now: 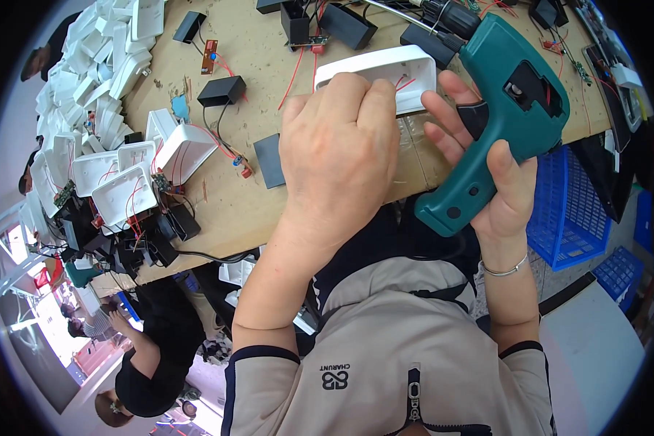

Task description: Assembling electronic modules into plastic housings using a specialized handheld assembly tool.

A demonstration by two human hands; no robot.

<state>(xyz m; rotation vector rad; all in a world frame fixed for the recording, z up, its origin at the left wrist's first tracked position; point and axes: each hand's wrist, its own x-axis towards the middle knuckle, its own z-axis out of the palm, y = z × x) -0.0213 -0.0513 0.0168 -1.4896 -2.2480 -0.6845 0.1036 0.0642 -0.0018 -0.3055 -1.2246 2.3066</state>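
My left hand (341,149) is closed over the near left part of a white plastic case (376,65), an open shallow box with thin red wires inside. Its fingertips are hidden behind the knuckles. In my right hand (505,192) is a green power screwdriver (487,116) with a black chuck and trigger. The palm and thumb support the handle from the right, and the other fingers reach round toward the trigger. Its long metal bit (407,16) points to the far left, above the case. A flat dark grey plate (270,161) lies left of my left hand.
White cases are heaped (105,73) at the far left of the table (229,196). Nearer are wired cases (123,196) and black boxes (221,91). More black boxes (347,25) lie at the back. A blue crate (570,211) stands right; another person (156,356) is at lower left.
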